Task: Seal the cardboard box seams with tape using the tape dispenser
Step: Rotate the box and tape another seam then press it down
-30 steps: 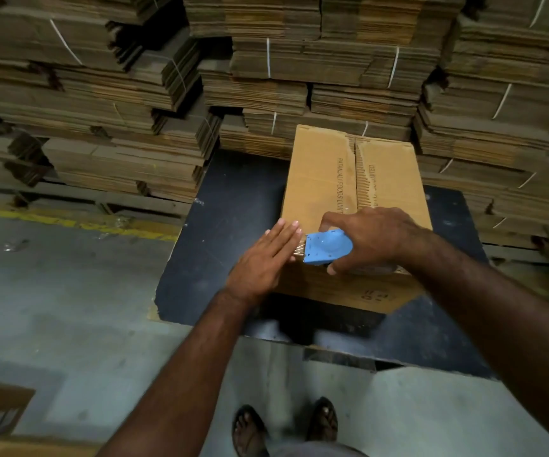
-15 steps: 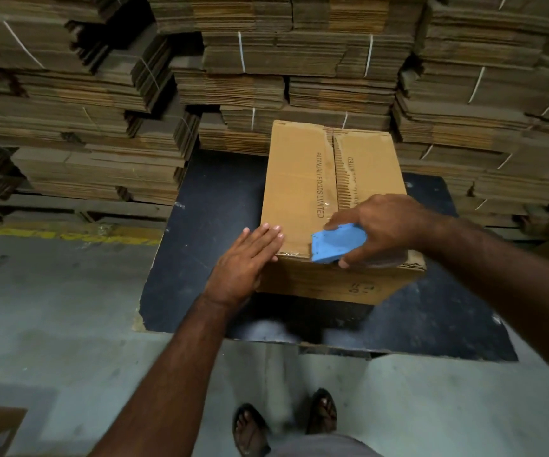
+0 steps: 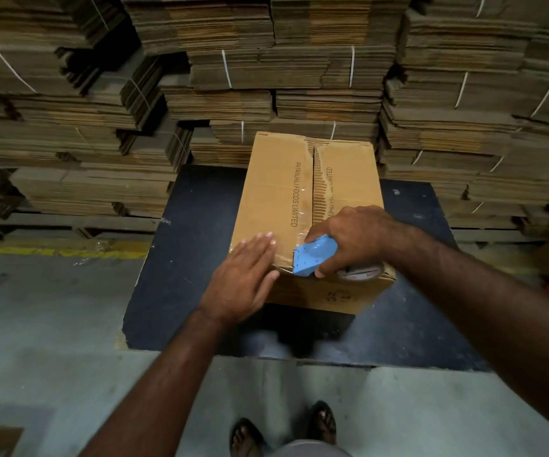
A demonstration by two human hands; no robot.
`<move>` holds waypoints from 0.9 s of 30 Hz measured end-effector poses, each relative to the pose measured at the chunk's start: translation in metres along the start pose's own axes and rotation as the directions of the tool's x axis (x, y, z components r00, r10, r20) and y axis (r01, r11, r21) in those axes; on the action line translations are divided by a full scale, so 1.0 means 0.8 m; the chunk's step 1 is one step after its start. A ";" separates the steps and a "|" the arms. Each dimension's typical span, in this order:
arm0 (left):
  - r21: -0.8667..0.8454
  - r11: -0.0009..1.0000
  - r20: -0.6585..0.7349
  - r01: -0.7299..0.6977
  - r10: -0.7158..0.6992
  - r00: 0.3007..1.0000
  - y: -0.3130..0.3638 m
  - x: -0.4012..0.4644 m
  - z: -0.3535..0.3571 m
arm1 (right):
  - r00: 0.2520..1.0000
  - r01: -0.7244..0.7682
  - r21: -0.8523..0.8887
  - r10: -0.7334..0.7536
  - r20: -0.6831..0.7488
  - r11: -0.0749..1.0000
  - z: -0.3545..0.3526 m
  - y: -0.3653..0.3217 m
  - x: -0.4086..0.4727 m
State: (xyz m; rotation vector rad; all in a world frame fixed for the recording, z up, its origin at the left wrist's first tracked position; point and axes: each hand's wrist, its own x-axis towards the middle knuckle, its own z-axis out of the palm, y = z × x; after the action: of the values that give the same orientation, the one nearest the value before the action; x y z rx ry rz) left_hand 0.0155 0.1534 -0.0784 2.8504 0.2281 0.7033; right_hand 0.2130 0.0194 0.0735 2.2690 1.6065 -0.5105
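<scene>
A brown cardboard box (image 3: 276,192) stands on a dark board, its two top flaps meeting at a ragged centre seam (image 3: 312,173). My right hand (image 3: 352,235) is closed around a blue tape dispenser (image 3: 314,256) with a tape roll (image 3: 362,272), held at the box's near top edge over the seam. Clear tape glints along the seam's near part. My left hand (image 3: 246,278) lies flat, fingers together, on the box's near left corner beside the dispenser.
The dark board (image 3: 180,275) lies on a grey concrete floor. Strapped stacks of flattened cartons (image 3: 286,67) wall in the back, left and right. A yellow floor line (image 3: 52,250) runs at the left. My sandalled feet (image 3: 286,427) stand just below the board.
The dispenser has shifted back toward the box's near edge and tilted down over it. My left hand has slid right, closer to the dispenser. My head moved nearer the box.
</scene>
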 end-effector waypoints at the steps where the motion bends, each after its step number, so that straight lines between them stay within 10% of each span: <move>1: -0.012 1.000 0.004 0.001 -0.001 1.000 0.010 0.002 0.008 | 1.000 0.003 -0.001 -0.003 0.005 1.000 -0.002 0.000 0.002; 10: -0.132 0.983 -0.122 0.128 -0.145 0.982 0.021 0.006 0.037 | 1.000 0.015 0.005 -0.015 0.011 1.000 0.002 0.004 0.008; 27: -0.033 0.999 0.093 0.006 -0.003 0.996 -0.013 0.008 0.014 | 0.999 -0.003 -0.010 0.002 -0.033 1.000 0.010 0.041 -0.027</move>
State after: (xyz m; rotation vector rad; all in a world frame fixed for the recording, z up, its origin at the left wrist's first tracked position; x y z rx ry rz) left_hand 0.0252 0.1627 -0.0878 2.8410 0.2060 0.5670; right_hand 0.2364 -0.0128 0.0777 2.2829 1.6179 -0.4661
